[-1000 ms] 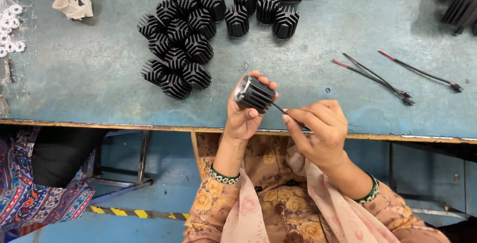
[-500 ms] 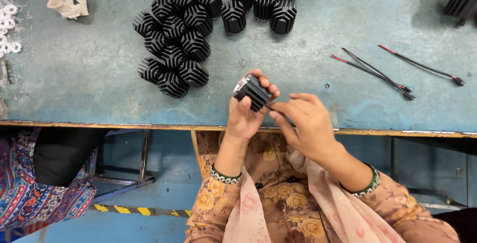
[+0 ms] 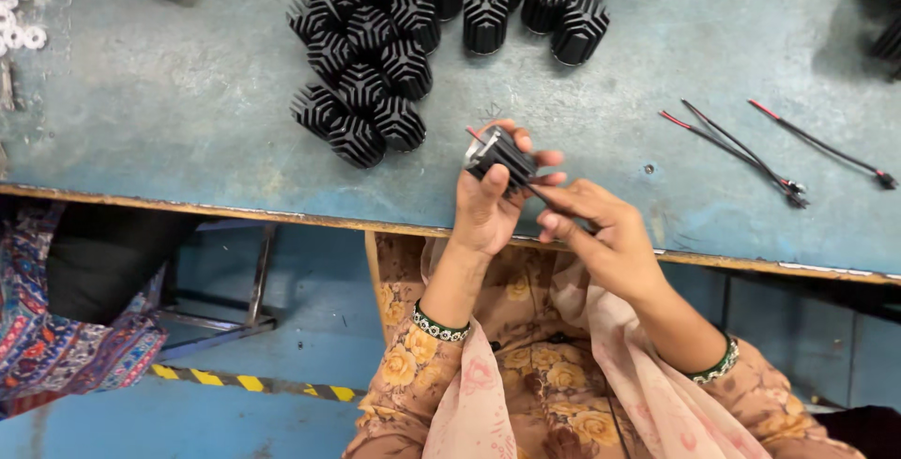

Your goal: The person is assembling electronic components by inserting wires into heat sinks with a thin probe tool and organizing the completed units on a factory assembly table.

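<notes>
One black finned heat sink (image 3: 500,154) is clamped in the left hand (image 3: 488,206); a thin wire (image 3: 537,192) is pinched by the right hand (image 3: 587,229). Three wire leads (image 3: 751,145) lie unused on the worktop (image 3: 188,121), right; many finned pieces (image 3: 366,74) stand far left.

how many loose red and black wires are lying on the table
3, all right of the hands: two crossing each other and one further right. Another wire may run from the black finned part in the left hand, mostly hidden.

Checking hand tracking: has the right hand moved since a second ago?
Yes. The right hand has shifted left along the table edge, closing on the finned black part.
</notes>
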